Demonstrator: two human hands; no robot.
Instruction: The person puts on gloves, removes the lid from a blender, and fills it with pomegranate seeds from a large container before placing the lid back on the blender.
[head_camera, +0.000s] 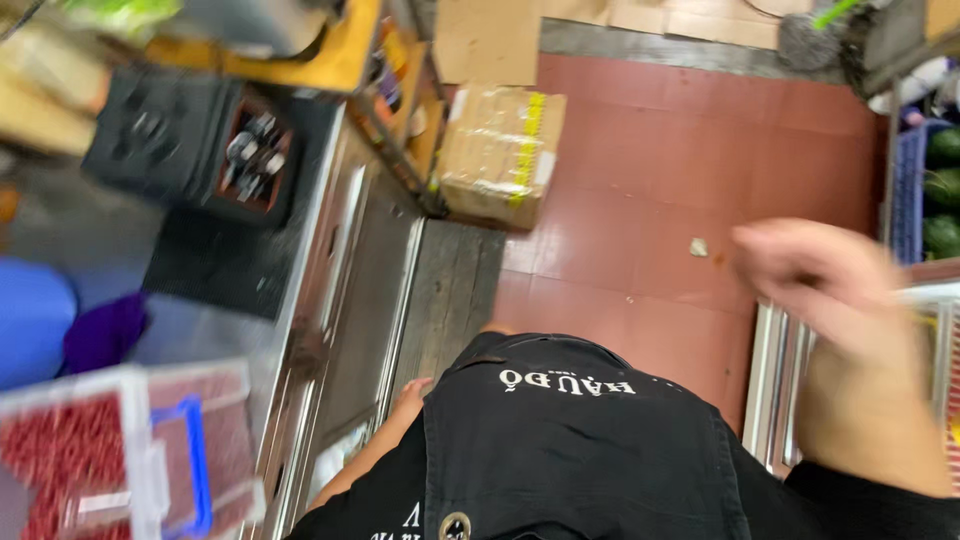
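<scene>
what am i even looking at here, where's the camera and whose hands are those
There is one picture, taken by a camera worn on a person's head and pointed down, so you see their own body from above: a black apron with pale lettering. No machine is involved, only two bare hands. The right hand is raised and blurred, over the red tiled floor beside a metal rack. It seems to hold nothing, though the blur makes that uncertain. The left hand hangs low by the apron, near a steel counter, and is mostly hidden. On the floor stands a taped cardboard box. At lower left is a clear box of small red things.
</scene>
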